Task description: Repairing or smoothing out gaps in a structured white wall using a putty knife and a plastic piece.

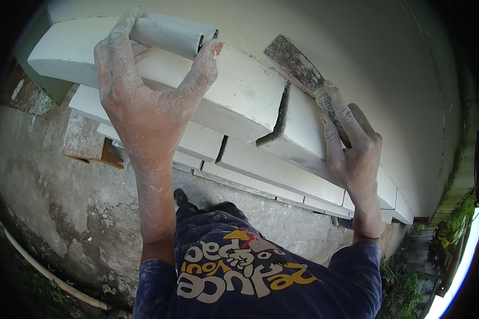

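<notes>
Hands [146, 103] [359, 149] powdery, rounded roll [170, 36], mottled scraper [302, 70]

- On the dark blue shirt [324, 279], I can make out big, rounded lettering [245, 284], upside down from where I watch.
- In that print, I see some words in white and others in yellow.
- Across the shirt's front, I find these words set in uneven rows around a colourful cartoon picture [242, 255].

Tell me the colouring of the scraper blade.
The scraper blade is dark grey, mottled with paler smears; the head view shows it.
</notes>
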`<state>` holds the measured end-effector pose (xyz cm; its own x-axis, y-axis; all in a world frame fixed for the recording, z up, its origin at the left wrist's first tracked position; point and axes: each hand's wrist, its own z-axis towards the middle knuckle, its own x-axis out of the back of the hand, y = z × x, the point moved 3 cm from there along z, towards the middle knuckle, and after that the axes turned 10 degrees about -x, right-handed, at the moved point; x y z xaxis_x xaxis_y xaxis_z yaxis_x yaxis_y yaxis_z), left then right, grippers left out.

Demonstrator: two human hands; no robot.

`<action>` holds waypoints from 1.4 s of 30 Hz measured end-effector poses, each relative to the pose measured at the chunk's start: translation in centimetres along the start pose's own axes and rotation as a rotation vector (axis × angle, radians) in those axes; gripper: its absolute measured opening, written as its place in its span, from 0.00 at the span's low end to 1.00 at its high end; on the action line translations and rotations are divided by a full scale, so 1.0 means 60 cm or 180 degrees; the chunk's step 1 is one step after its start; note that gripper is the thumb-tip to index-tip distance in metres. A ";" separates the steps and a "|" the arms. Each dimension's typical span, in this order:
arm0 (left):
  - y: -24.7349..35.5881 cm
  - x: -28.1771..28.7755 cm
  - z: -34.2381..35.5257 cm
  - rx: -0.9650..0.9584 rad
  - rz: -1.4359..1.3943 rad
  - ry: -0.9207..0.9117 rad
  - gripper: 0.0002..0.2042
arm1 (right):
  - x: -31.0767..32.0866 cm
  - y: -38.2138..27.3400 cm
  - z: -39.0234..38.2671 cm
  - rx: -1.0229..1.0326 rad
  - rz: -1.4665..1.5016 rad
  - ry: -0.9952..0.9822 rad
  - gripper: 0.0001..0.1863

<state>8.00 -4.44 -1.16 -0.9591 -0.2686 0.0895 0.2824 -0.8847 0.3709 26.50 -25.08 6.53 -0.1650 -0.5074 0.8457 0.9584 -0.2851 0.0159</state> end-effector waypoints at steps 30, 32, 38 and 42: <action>0.000 0.000 -0.002 -0.0377 0.0078 -0.0104 0.35 | -0.005 -0.010 0.017 0.0062 -0.0136 0.0038 0.28; -0.006 0.005 -0.002 -0.0145 -0.0019 -0.0009 0.35 | -0.005 -0.006 0.020 0.0149 -0.0126 0.0065 0.28; 0.004 0.002 -0.003 -0.0552 -0.0045 -0.0041 0.33 | 0.005 0.017 -0.010 -0.0349 0.0037 -0.0031 0.28; -0.020 0.006 -0.011 -0.0040 -0.0691 0.0165 0.33 | -0.004 0.002 0.005 0.0268 -0.0216 0.0208 0.29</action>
<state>7.35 -3.75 -2.21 -0.9952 -0.0903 -0.0389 0.0700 -0.9285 0.3648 26.73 -24.73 6.51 -0.2425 -0.5420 0.8047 0.9602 -0.2528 0.1190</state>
